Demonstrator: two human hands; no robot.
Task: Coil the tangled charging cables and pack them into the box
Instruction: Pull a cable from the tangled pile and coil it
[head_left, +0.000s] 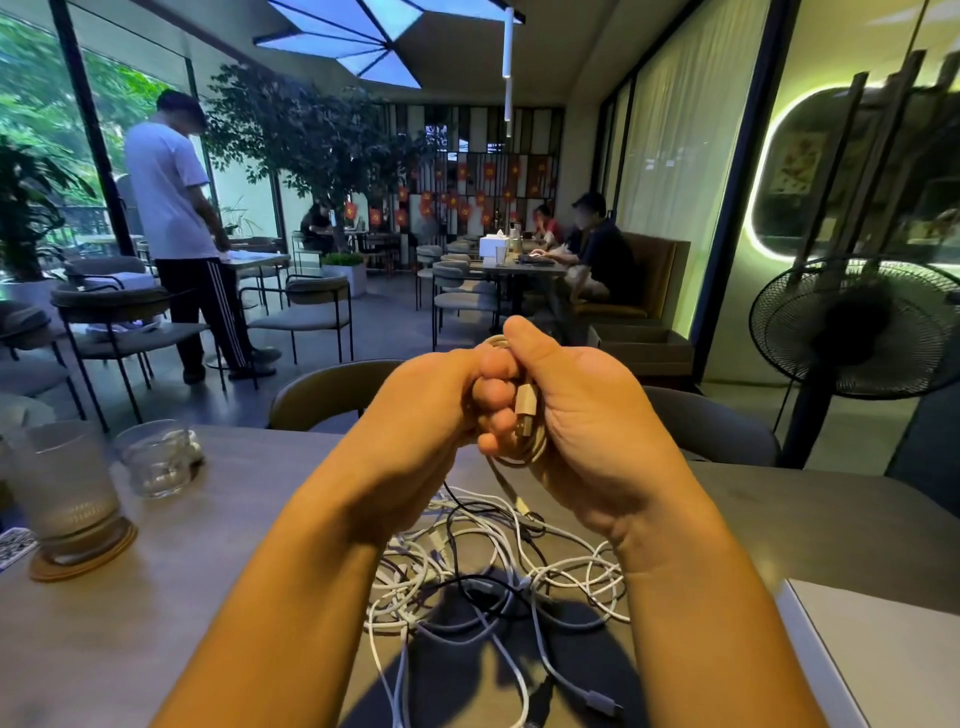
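Gold cable coil (524, 418) hanging just above the cable pile (493, 571), my left hand (426, 415) and right hand (587, 421) both gripping it tight

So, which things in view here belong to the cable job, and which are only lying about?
For the job: beige cable, held in left hand and right hand; tangled cables; grey box, likely.
Lying about: tall glass, coaster, small glass, fan.
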